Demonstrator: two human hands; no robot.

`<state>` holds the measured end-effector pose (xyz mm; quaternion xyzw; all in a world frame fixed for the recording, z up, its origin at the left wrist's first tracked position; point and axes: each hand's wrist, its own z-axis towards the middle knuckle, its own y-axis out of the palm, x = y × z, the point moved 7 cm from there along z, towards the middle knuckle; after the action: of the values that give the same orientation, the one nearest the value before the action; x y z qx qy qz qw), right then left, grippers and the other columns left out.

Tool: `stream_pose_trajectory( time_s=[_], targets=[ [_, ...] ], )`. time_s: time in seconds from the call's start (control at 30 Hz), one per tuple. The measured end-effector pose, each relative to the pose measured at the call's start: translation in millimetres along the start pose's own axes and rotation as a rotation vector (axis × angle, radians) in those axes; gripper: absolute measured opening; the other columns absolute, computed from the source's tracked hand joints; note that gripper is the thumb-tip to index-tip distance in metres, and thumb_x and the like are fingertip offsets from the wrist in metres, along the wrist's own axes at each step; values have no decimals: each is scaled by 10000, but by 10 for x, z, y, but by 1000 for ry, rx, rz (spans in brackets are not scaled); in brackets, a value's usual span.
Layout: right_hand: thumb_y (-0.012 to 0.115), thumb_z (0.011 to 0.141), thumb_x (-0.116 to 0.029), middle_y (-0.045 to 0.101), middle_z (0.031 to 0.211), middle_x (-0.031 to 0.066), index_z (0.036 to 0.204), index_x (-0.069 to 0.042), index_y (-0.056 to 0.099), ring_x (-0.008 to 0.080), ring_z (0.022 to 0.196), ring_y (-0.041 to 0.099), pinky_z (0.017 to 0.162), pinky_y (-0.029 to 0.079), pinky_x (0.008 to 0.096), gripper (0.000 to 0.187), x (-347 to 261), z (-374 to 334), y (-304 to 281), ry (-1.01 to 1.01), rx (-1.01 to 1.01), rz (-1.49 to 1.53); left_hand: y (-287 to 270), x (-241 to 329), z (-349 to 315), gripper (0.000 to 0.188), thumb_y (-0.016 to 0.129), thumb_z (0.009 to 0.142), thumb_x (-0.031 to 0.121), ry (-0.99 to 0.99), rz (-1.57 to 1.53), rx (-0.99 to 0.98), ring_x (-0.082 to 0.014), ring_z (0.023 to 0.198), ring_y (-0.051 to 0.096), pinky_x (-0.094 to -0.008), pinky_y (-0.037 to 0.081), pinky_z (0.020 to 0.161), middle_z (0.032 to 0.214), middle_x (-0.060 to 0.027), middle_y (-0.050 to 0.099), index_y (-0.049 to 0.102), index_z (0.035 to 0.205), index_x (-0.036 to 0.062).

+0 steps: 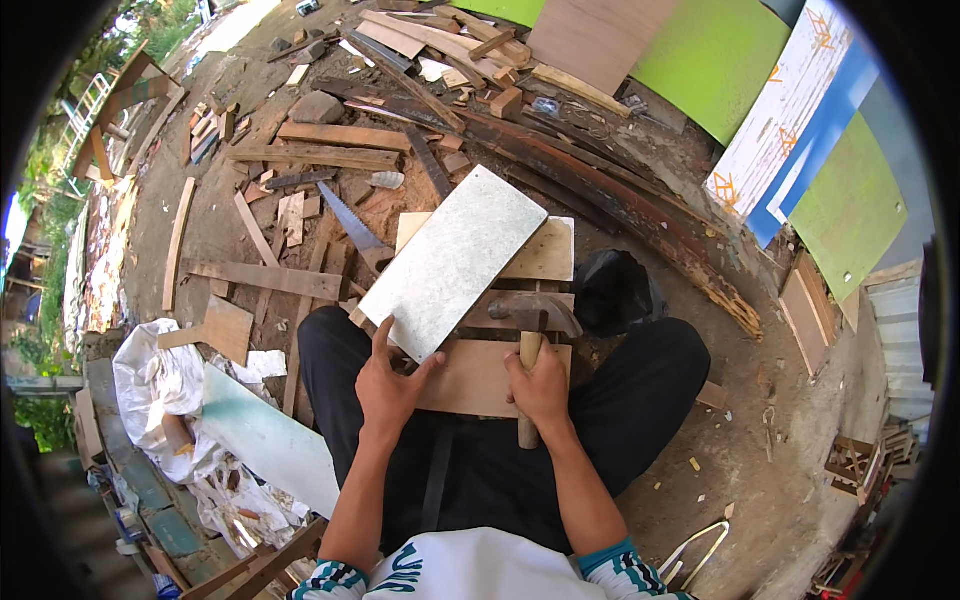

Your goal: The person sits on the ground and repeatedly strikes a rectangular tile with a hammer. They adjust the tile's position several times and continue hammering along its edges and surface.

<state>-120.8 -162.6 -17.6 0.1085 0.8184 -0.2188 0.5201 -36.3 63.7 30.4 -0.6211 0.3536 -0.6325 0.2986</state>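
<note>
A hammer (531, 345) with a wooden handle and a dark metal head is upright in my right hand (539, 378), whose fingers wrap round the handle. My left hand (388, 388) holds the near end of a white rectangular board (455, 262), with the forefinger stretched over its edge and the thumb at its corner. The other fingers are partly hidden. The white board lies at a slant over pale wooden pieces (540, 250). A brown flat board (485, 378) rests across the front of my lap, below both hands.
A handsaw (352, 222) lies left of the white board. A black plastic bag (612, 292) sits by my right knee. Long dark beams (600, 180) and wood scraps cover the ground ahead. At left are a white sack (150, 375) and another pale board (265, 435). Green panels (710, 65) lean at the right.
</note>
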Motion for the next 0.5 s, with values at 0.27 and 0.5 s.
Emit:
stream_pose_trajectory(
  time_s=[0.27, 0.5],
  targets=[
    [682, 935, -122, 620, 626, 88, 991, 23, 575, 188, 446, 636, 433, 505, 342, 188, 30, 7, -5, -11, 6, 2, -344, -272, 577, 513, 760, 831, 132, 323, 165, 174, -342, 1118, 618, -425, 473, 1012, 1140, -177, 668, 618, 1314, 32],
    [678, 942, -137, 641, 654, 94, 1002, 41, 570, 185, 449, 640, 428, 517, 336, 217, -16, 5, -21, 12, -6, 36, -197, -463, 887, 568, 783, 790, 101, 173, 75, -199, -394, 1148, 647, -452, 511, 965, 1203, -233, 694, 626, 1333, 47]
  ],
)
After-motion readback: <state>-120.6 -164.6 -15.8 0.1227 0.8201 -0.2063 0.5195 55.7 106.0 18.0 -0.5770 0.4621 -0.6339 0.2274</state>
